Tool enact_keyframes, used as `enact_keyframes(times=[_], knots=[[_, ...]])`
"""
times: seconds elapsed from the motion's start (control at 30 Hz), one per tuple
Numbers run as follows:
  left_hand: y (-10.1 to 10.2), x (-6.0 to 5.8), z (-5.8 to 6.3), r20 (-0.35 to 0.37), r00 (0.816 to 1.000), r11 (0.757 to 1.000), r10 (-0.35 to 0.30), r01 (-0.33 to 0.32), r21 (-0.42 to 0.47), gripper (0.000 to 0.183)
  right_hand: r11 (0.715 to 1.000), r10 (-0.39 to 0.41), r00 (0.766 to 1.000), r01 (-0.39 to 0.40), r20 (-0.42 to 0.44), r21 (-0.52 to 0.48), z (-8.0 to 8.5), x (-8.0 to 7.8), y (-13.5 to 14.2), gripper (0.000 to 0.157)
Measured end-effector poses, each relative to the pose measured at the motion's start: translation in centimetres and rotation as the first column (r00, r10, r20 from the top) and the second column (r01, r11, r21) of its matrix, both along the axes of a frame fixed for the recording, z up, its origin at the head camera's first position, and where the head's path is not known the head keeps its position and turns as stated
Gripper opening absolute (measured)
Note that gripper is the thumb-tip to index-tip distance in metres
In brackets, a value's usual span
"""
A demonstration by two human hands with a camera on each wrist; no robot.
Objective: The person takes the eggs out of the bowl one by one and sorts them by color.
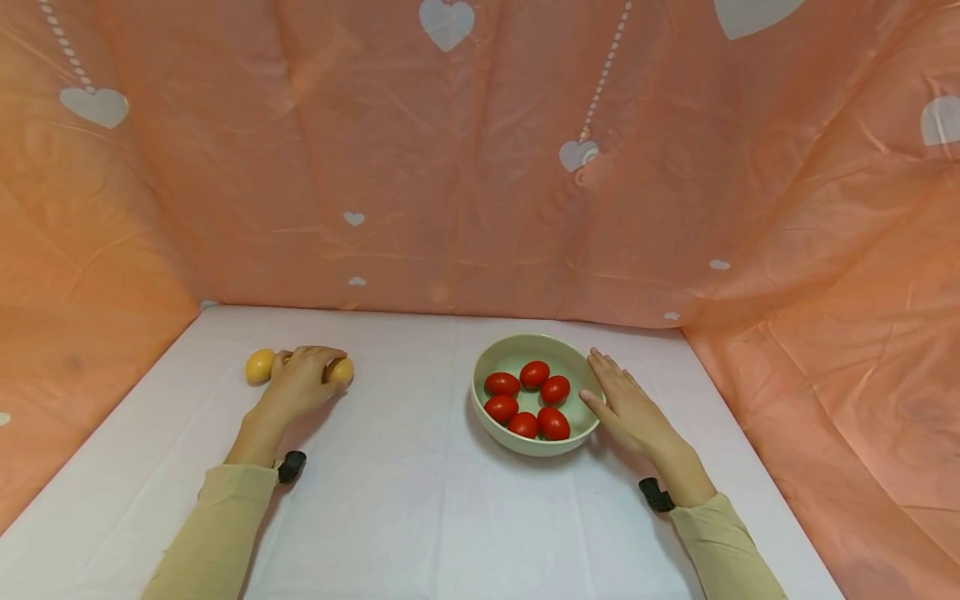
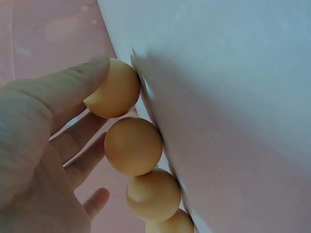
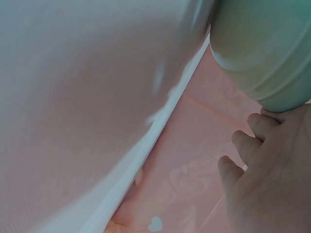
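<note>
Several smooth yellow egg-shaped pieces stand in a row on the left of the table. My left hand (image 1: 300,379) reaches over them and hides the middle of the row. Its thumb and fingers pinch the yellow piece at the row's right end (image 2: 119,90), which is at table level. Another yellow piece (image 2: 133,145) sits close beside the fingertips. At centre right stands a pale green bowl (image 1: 536,446) with several red tomatoes (image 1: 553,423) inside. My right hand (image 1: 630,408) rests against the bowl's right side, fingers straight outside and thumb at the rim.
A white cloth covers the table (image 1: 375,500). Orange fabric with pale hearts hangs behind (image 1: 450,167) and along both sides. Each wrist carries a small black camera (image 1: 292,467). The leftmost yellow piece (image 1: 260,366) lies left of the left hand.
</note>
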State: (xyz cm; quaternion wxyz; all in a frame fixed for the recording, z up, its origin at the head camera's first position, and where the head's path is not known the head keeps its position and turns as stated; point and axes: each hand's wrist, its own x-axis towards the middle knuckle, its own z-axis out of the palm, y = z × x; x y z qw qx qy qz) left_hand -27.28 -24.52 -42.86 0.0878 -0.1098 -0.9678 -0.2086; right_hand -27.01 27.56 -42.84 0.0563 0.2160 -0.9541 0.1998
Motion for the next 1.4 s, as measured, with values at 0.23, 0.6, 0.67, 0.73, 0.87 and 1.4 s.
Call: enact_keyframes(times=[0.23, 0.6, 0.67, 0.73, 0.87, 1.4], knots=[[0.2, -0.1, 0.2, 0.001, 1.000, 1.000, 0.000, 0.000, -0.012, 0.047, 1.000, -0.011, 1.000, 0.011, 0.013, 0.000, 0.0, 0.0, 0.1, 0.073], [0.9, 0.0, 1.2, -0.041, 0.999, 1.000, -0.017, 0.017, 0.009, 0.044, 1.000, -0.008, 1.000, 0.008, 0.001, 0.000, 0.1, 0.1, 0.3, 0.073], [1.1, 0.0, 1.5, -0.063, 0.998, 1.000, -0.017, 0.018, 0.019, 0.043, 1.000, -0.006, 1.000, 0.006, -0.005, 0.002, 0.1, 0.1, 0.3, 0.072], [1.4, 0.0, 1.7, -0.093, 0.995, 1.000, -0.019, 0.022, 0.023, 0.043, 1.000, -0.006, 1.000, 0.006, -0.006, 0.001, 0.2, 0.1, 0.3, 0.072], [2.4, -0.1, 2.0, -0.146, 0.988, 0.998, -0.044, 0.051, 0.041, 0.042, 1.000, -0.006, 1.000, 0.006, 0.000, -0.006, 0.1, 0.0, 0.3, 0.073], [8.6, -0.9, 2.1, -0.239, 0.952, 0.976, -0.191, 0.211, 0.057, 0.039, 1.000, 0.003, 1.000, -0.003, 0.008, -0.016, 0.0, 0.0, -0.1, 0.073]])
